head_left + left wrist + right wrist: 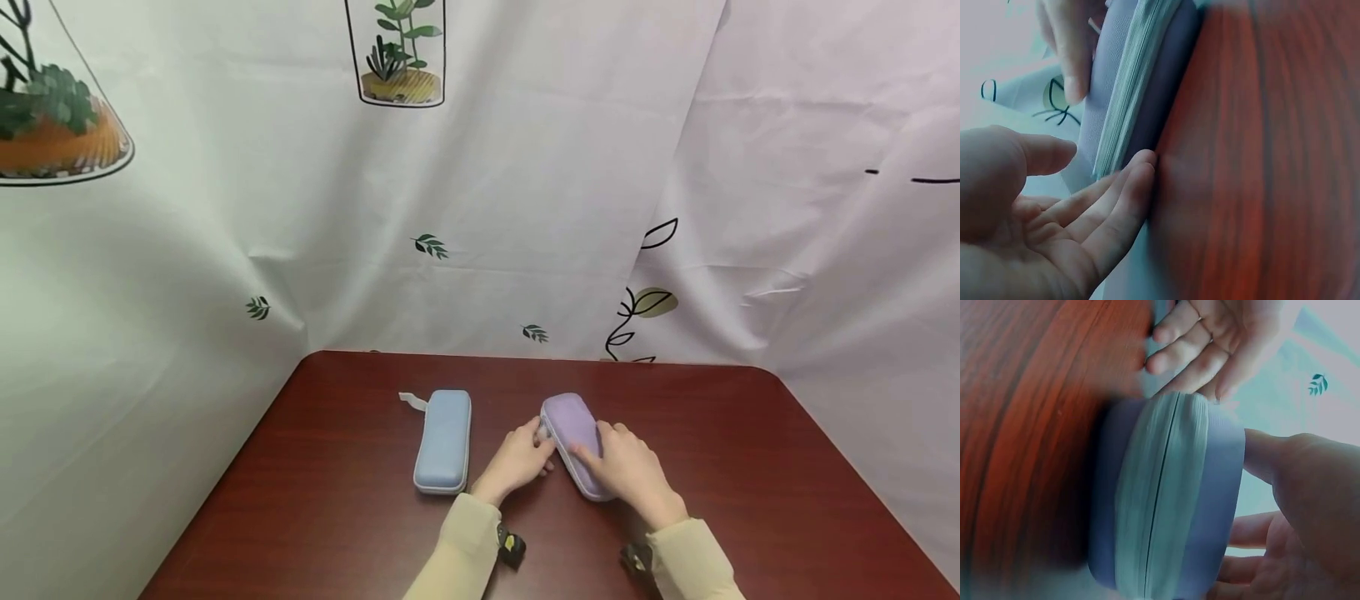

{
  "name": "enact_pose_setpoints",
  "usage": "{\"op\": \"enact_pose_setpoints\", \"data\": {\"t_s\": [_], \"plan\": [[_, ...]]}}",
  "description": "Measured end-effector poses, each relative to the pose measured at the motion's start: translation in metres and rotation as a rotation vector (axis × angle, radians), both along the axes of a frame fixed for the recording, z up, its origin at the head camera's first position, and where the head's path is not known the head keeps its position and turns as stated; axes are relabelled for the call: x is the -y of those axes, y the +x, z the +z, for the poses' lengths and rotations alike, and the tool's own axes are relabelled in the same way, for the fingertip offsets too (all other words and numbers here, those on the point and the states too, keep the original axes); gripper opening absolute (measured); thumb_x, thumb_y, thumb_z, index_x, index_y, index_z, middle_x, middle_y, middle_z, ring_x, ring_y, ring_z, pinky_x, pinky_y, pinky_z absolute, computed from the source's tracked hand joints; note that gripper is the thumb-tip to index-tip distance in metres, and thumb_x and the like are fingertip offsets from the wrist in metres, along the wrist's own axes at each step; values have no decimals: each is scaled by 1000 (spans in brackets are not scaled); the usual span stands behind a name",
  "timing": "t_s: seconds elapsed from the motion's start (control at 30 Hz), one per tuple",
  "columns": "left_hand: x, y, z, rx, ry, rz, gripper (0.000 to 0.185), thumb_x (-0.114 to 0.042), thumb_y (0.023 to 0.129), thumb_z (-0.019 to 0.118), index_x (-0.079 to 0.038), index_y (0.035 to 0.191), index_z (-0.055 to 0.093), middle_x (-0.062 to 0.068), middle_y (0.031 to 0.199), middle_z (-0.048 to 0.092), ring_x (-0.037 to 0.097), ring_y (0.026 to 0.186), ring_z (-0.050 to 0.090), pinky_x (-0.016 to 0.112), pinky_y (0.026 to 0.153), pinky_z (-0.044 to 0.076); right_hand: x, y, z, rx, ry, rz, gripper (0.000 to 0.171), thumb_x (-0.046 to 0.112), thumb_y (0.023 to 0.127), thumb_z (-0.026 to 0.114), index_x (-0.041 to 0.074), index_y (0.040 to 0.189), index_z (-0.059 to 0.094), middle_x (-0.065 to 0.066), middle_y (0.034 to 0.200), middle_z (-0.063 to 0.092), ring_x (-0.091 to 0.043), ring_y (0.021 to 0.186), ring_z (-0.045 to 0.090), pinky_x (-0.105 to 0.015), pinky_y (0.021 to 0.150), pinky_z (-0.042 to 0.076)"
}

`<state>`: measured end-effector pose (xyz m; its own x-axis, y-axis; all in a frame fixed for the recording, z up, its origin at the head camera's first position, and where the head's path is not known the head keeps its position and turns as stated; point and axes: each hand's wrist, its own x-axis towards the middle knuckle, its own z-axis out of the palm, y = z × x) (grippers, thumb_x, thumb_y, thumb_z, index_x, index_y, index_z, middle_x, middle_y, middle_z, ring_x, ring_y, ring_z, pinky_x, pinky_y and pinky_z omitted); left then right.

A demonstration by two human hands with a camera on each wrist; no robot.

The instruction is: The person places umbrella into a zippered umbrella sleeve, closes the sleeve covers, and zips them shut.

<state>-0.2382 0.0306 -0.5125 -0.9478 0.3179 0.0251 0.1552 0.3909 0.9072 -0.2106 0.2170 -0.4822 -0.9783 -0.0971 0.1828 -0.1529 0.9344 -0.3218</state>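
Note:
A purple zippered case (572,421) lies tilted on the table, its pale zipper band (1160,500) running along the side. My right hand (632,468) grips it from the right, thumb over the top and fingers along the far side. At the case's left edge is my left hand (519,457), its fingertips right by the zipper side. In the left wrist view the left fingers (1119,206) stretch out under the end of the case, with the thumb held apart from them. A small whitish piece shows by the left fingertips in the head view.
A light blue zippered case (442,440) with a white strap (412,402) lies to the left of my left hand. The dark red table (337,500) ends at white printed cloth (510,208) behind and on both sides.

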Motion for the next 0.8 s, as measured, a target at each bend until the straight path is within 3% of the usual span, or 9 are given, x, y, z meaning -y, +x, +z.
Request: {"op": "enact_pose_setpoints", "data": {"t_s": [0.1, 0.27, 0.5, 0.63, 0.7, 0.8], "plan": [[-3, 2, 0, -7, 11, 1, 49, -13, 99, 55, 1, 144, 42, 1, 77, 69, 15, 56, 64, 26, 52, 51, 3, 0, 1, -10, -25, 13, 62, 42, 88, 68, -12, 118, 59, -28, 101, 62, -40, 87, 63, -54, 69, 50], [-3, 5, -1, -30, 5, -12, 34, -10, 97, 56, -8, 132, 58, -2, 93, 71, 14, 56, 63, 26, 49, 50, 10, 0, 1, -12, -46, 28, 52, 35, 88, 69, -13, 109, 61, -25, 89, 62, -39, 80, 63, -52, 67, 50], [-3, 5, -1, -55, -36, -20, 39, -11, 97, 56, -9, 136, 56, -2, 89, 69, 13, 57, 62, 26, 51, 49, 10, -5, -2, -54, -37, 38, 47, 36, 87, 70, -9, 100, 63, -22, 81, 61, -38, 73, 63, -51, 63, 49], [2, 5, 3, -91, -159, -52, 41, -16, 97, 57, -8, 137, 56, 0, 78, 69, 11, 63, 63, 27, 63, 49, 7, -8, -5, -34, -46, 30, 49, 38, 88, 68, -6, 109, 64, -24, 90, 65, -40, 79, 64, -53, 64, 50], [5, 7, 8, -108, -264, -64, 42, -23, 97, 57, -7, 136, 57, 3, 88, 72, 16, 80, 67, 33, 77, 50, 4, -9, -6, -30, -34, 15, 53, 39, 88, 68, -4, 118, 63, -24, 99, 66, -41, 84, 65, -55, 65, 50], [11, 12, 22, -113, -399, -56, 44, -30, 96, 58, -7, 134, 59, 6, 112, 70, 27, 107, 63, 45, 92, 46, 0, -10, -3, -68, -16, -9, 56, 39, 89, 67, -1, 128, 60, -23, 109, 65, -44, 92, 64, -58, 66, 49]]}}
